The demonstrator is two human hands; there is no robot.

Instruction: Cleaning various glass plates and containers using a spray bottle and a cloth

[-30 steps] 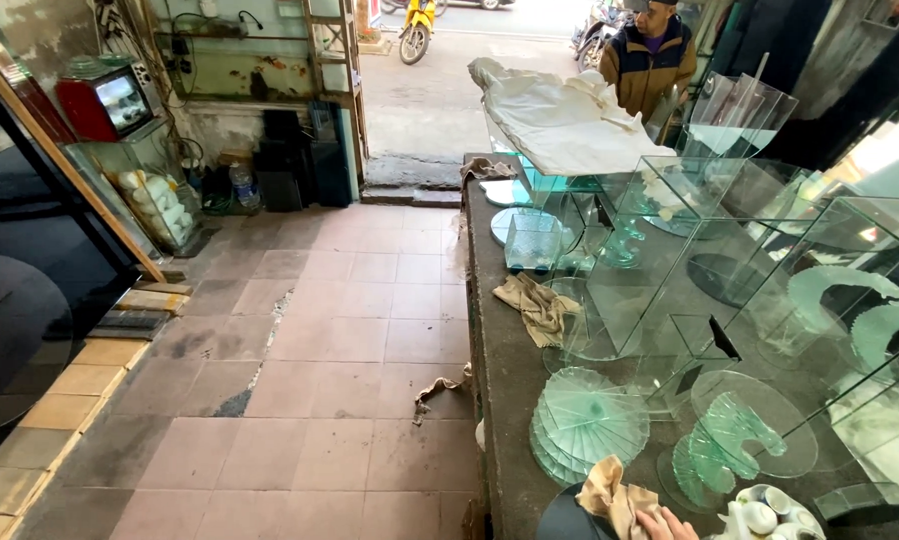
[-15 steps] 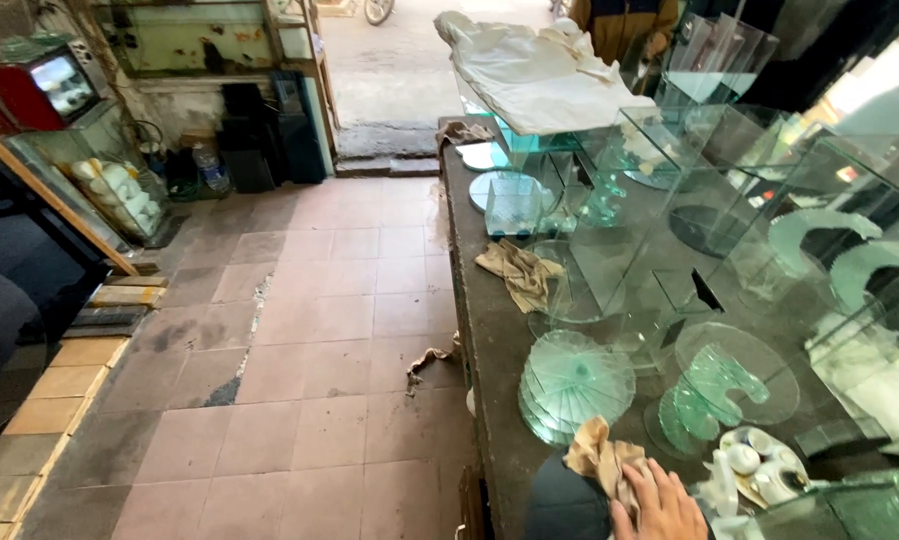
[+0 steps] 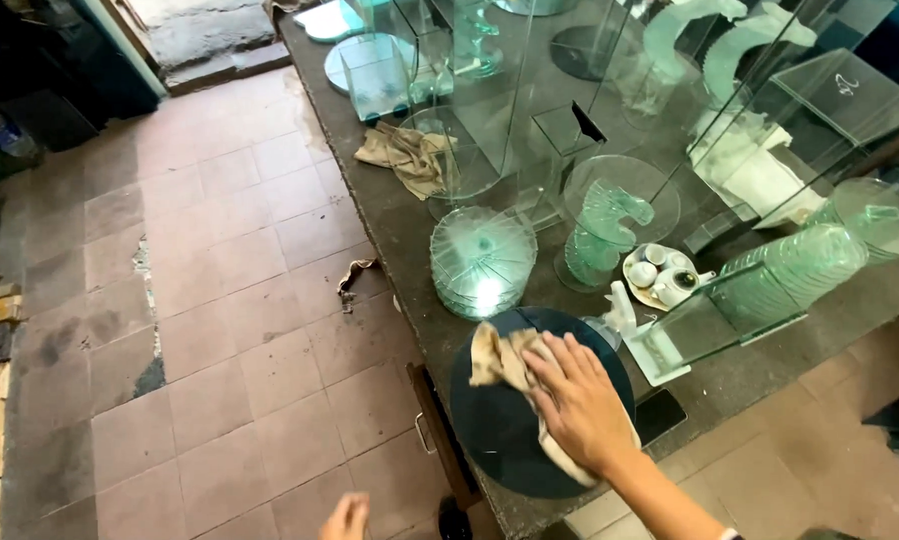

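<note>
My right hand lies flat on a beige cloth and presses it onto a dark round glass disc. The disc rests on the near corner of a dark stone workbench. My left hand shows only at the bottom edge, over the tiled floor and away from the bench; nothing is visible in it. Just beyond the disc is a stack of clear round glass discs.
A second crumpled rag lies farther along the bench. Glass stands with curved pieces, glass boxes, a small tray of white cups, a white spray nozzle and a dark phone crowd the bench. Tiled floor lies left.
The view has tilted down and come closer to the bench. My right hand with the cloth has moved from the frame's bottom edge fully onto the dark disc. My left hand has come into view.
</note>
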